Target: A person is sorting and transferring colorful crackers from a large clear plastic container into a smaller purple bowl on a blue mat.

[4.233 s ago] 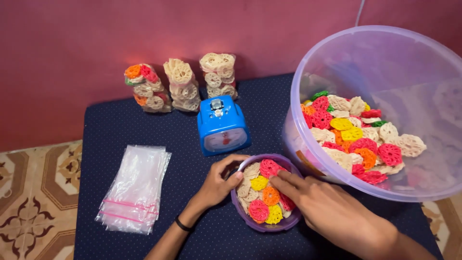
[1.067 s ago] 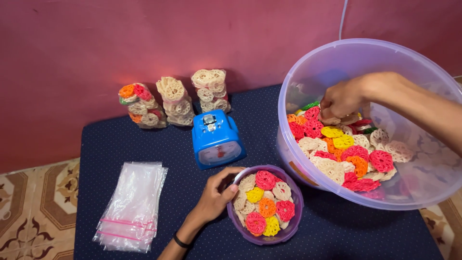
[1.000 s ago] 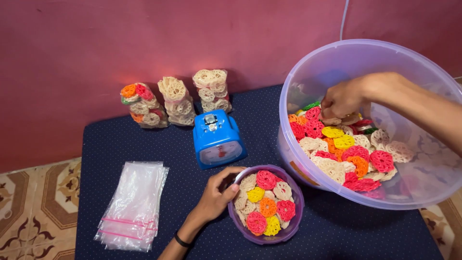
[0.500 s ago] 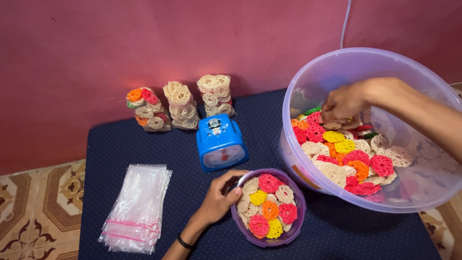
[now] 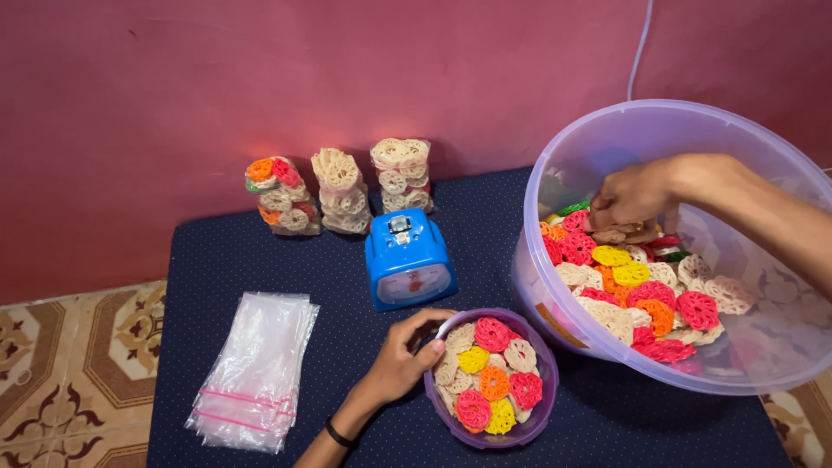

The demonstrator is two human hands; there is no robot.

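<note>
My left hand [image 5: 400,360] grips the near-left rim of a small purple bowl [image 5: 538,418] filled with round lacy crackers in red, yellow, orange and cream. My right hand [image 5: 631,198] reaches down into a large translucent tub [image 5: 607,147] at the right and is closed on a few crackers [image 5: 626,234] from the colourful pile inside. The bowl rests on the dark blue dotted cloth [image 5: 217,260], just in front of the tub.
A small blue kitchen scale [image 5: 409,258] stands behind the bowl. Three filled packs of crackers [image 5: 340,191] line the pink wall. A stack of clear zip bags [image 5: 256,371] lies at the cloth's left edge, next to patterned floor tiles [image 5: 69,364].
About four seconds ago my right hand was over the purple bowl; it has since moved up into the tub and now picks at the crackers there. My left hand stays on the bowl.
</note>
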